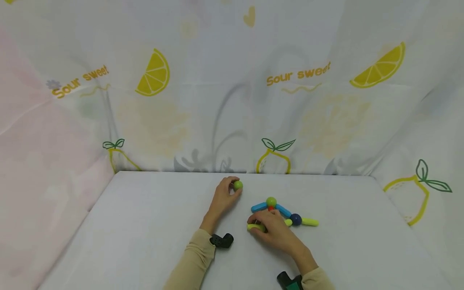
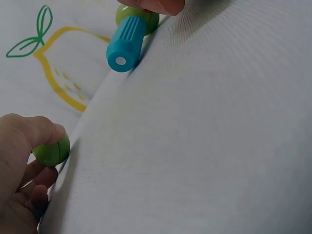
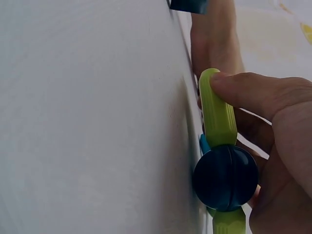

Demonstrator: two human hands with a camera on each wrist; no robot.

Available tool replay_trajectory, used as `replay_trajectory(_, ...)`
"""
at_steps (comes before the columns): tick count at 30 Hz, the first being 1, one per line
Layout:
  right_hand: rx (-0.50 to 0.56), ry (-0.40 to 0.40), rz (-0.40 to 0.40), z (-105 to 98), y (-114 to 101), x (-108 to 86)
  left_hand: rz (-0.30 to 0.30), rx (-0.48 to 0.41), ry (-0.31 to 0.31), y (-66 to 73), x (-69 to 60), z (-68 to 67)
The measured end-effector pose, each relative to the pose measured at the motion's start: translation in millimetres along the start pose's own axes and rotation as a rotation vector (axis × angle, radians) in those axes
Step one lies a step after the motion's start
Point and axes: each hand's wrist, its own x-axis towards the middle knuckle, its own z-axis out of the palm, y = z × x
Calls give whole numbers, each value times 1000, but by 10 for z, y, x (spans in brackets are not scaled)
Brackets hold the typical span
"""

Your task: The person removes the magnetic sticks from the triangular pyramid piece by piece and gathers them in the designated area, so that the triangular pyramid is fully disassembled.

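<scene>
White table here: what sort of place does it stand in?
Perhaps a makeshift filming booth: lemon-print cloth hangs behind the white table, and a black device sits at the person's left wrist.

Under my hands point(image 1: 223, 198) spreads a white bench point(image 1: 145, 225). Beyond them hangs a pale cloth backdrop point(image 1: 203, 117), printed with 2 lemon slices point(image 1: 155, 75), 2 "Sour sweet" captions point(image 1: 299, 74) and 3 yellow-outlined lemons point(image 1: 273, 163). Left of my hands the cloth turns pinkish; the light is soft and dim.
</scene>
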Motion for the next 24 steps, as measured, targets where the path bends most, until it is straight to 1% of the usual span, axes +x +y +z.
replay_trajectory(6, 40, -45, -44, 2, 2, -6, 8, 37, -11, -36, 57, 15)
replay_trajectory(11, 39, -46, -36, 15, 9, -8, 29, 66, -21, -47, 68, 21)
replay_trajectory(15, 40, -53, -30, 27, -2, -11, 21, 87, -42, -58, 55, 16)
replay_trajectory(17, 38, -54, -27, 28, -11, -15, 12, 82, -53, -55, 46, 12)
replay_trajectory(24, 23, -42, -26, -11, -29, -12, 22, 55, -57, -8, 29, -38)
